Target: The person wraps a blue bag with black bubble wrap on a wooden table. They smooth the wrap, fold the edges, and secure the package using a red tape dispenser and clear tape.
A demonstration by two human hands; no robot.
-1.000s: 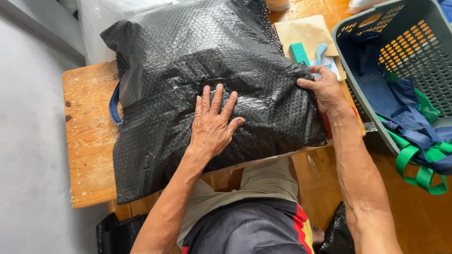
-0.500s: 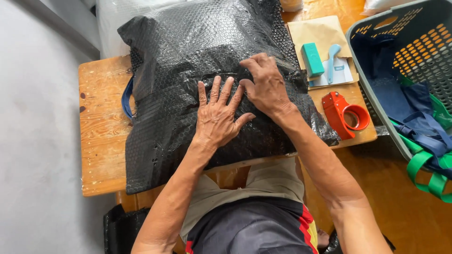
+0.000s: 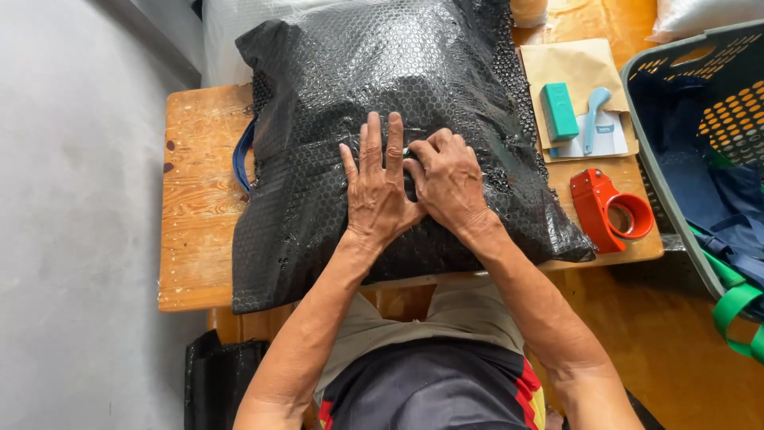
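Observation:
A large bundle wrapped in black bubble wrap (image 3: 382,87) lies on a small wooden table (image 3: 195,215). My left hand (image 3: 378,187) rests flat on the middle of the bundle, fingers spread and pointing away from me. My right hand (image 3: 450,179) lies right beside it, touching it, with the fingers curled and pressing down on the wrap along a seam. A blue strap (image 3: 239,159) sticks out from under the bundle's left side.
A red tape dispenser (image 3: 609,209) sits at the table's right end. Behind it lie a brown envelope (image 3: 577,64), a teal block (image 3: 559,111) and a light blue cutter (image 3: 593,115). A grey laundry basket (image 3: 676,207) with blue and green bags stands to the right.
My right hand has slid left from the bundle's right edge to its middle, next to my left hand. The tape dispenser, hidden before, came into sight.

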